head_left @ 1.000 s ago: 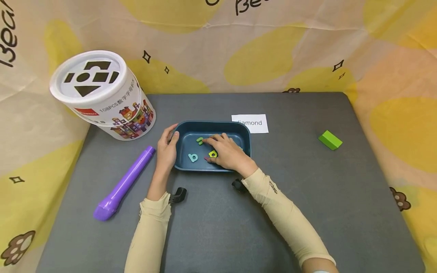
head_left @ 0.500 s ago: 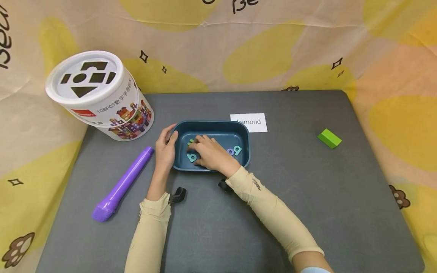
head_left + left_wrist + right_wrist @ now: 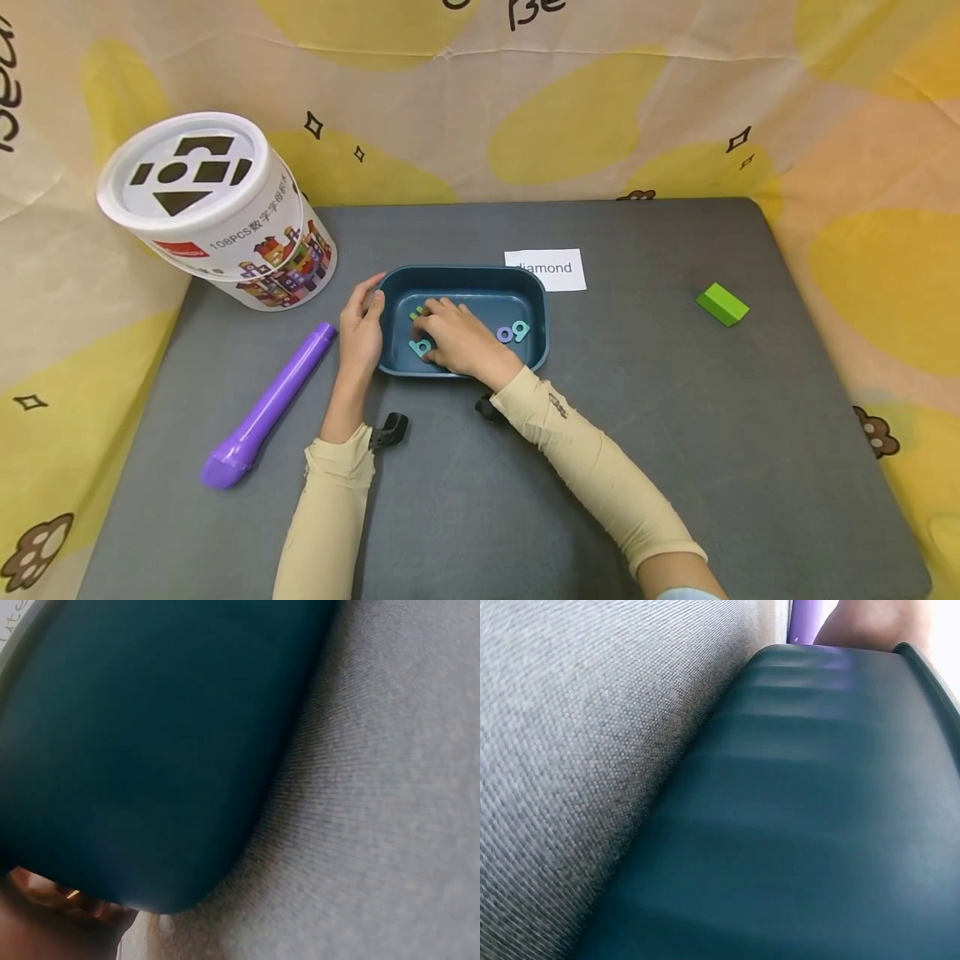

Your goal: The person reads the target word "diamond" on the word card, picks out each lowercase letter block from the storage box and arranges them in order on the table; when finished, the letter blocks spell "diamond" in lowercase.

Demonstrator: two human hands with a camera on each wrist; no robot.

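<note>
My left hand (image 3: 362, 332) holds the left end of a dark blue tray (image 3: 480, 277), its thumb near the rim. Inside the tray, my right hand (image 3: 461, 340) reaches down with fingers bent and spread, thumb apart from the index finger. Just beyond those fingers lie a green letter piece (image 3: 417, 313), partly covered, and a teal letter piece (image 3: 422, 347). To the right of the hand are a purple ring-shaped piece (image 3: 504, 334) and another teal letter piece (image 3: 520, 331). What lies under the right palm is hidden. Both wrist views mostly show the tray's outer wall (image 3: 795, 802).
A white card (image 3: 555, 268) reading "diamond" sits partly behind the tray. Left of it are a purple toy microphone (image 3: 270, 404) and a large white block tub (image 3: 225, 217) with a slotted lid. Far right lies a green block (image 3: 723, 305) on the grey table (image 3: 750, 467).
Within the tray, my right hand has moved left, uncovering the purple ring and the right-hand teal piece. It now hides the yellow piece seen earlier. My left hand keeps its place on the tray.
</note>
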